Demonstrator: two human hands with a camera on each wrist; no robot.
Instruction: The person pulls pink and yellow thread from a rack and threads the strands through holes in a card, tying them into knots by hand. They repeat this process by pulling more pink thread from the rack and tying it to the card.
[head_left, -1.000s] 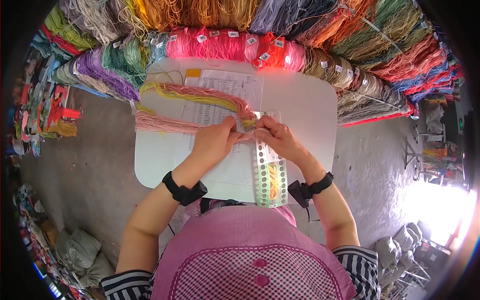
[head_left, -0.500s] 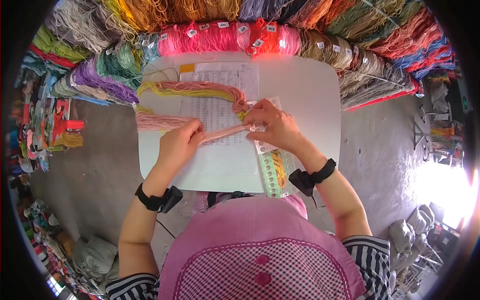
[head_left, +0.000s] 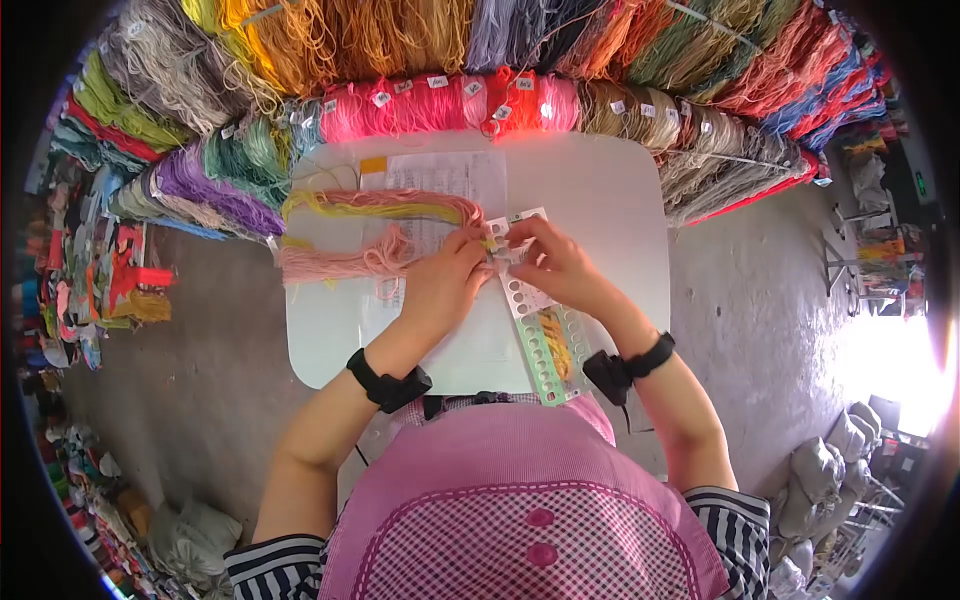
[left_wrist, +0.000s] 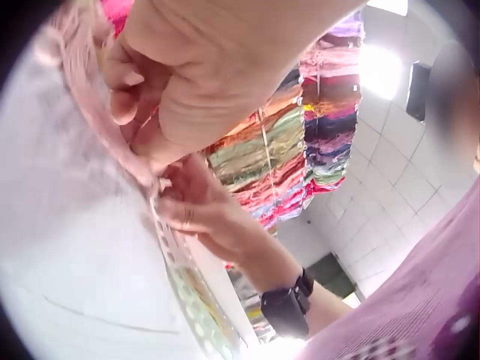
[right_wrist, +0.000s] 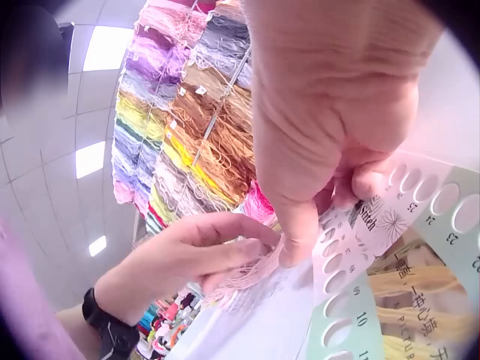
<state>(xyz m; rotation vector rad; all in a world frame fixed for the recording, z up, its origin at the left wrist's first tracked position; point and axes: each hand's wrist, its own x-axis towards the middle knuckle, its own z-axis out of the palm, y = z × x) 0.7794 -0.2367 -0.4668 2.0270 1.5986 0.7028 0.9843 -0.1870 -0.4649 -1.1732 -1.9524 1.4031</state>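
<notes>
A long card with punched holes [head_left: 535, 352], green at its lower end, lies slanted near the table's right half. My left hand [head_left: 445, 285] pinches a bundle of pink embroidery thread [left_wrist: 94, 112] at the card's left edge. On the other side, my right hand [head_left: 562, 268] has thumb and fingers curled at the upper holes, pinching the thread's front end by the card; fingers partly hide that end. In the right wrist view the pink strands [right_wrist: 244, 279] run between both hands. A pink and yellow thread bundle [head_left: 385, 203] hangs from the card's top and stretches left.
Printed sheets [head_left: 440, 180] lie under the threads on the white table [head_left: 610, 200]. A yellow piece [head_left: 373, 165] sits at their top corner. Racks of coloured thread skeins [head_left: 410, 105] with small labels stand along the table's far side.
My left hand first drew left along the pink thread, then came back right to the card. The pink thread behind it now lies looser, in loops. My right hand stays at the card's upper holes.
</notes>
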